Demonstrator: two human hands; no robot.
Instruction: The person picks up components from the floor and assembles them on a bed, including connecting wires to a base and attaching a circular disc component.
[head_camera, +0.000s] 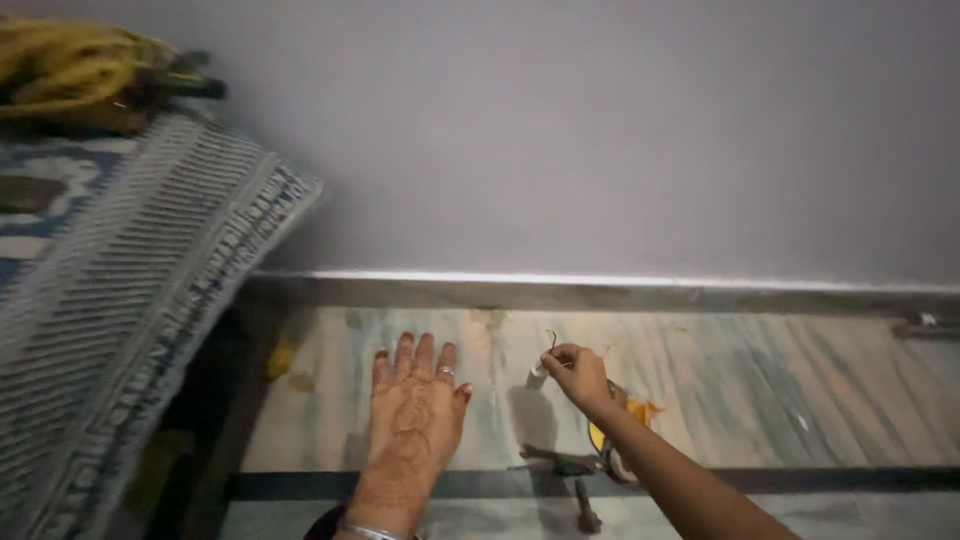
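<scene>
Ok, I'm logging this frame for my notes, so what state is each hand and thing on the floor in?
Left hand: flat, palm down on the marble floor, fingers spread, holding nothing.
Right hand: raised, fingers pinched on a small white piece with a thin dark strand.
Dark tools: lying loose on the floor, untouched.
Yellow round thing: on the floor, mostly hidden by the right forearm.
Striped mattress: tilted, its edge hanging over the floor.

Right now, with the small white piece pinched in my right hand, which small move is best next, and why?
Probably lower the right hand straight down: it pinches the small white piece above bare marble floor, while the left hand lies flat beside it, clear of that spot.
</scene>
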